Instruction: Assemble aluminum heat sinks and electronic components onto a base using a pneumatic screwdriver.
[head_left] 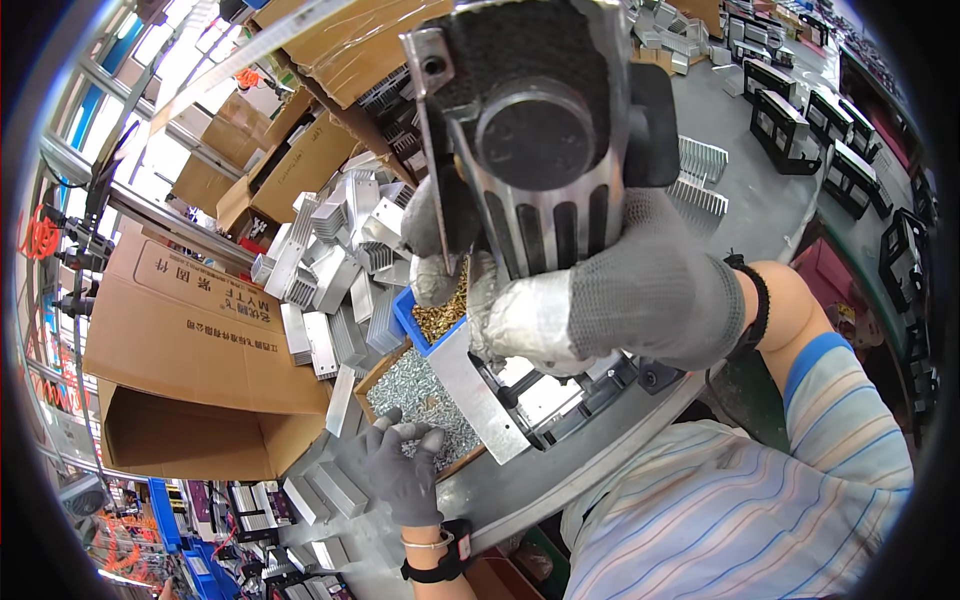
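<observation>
Close to the camera, my right hand (640,290), in a grey glove, is closed around a silver-and-black device (550,215) with a round black cap and ribbed metal sides. The device hides much of what lies behind it. My left hand (405,470), gloved too, is at the near-left edge of a cardboard tray of silver screws (415,385). Its fingers are curled, and anything inside them is hidden. Beyond that tray stands a blue bin (408,312) of brass-coloured screws. Below my right hand lie a flat metal plate (482,400) and a black-framed metal unit (560,395).
Finned aluminium heat sinks (340,270) are heaped behind the trays. An open cardboard box (190,350) stands at the left, with loose metal profiles (325,492) near it. Several black-framed units (785,125) stand along the grey table (735,130) at the far right.
</observation>
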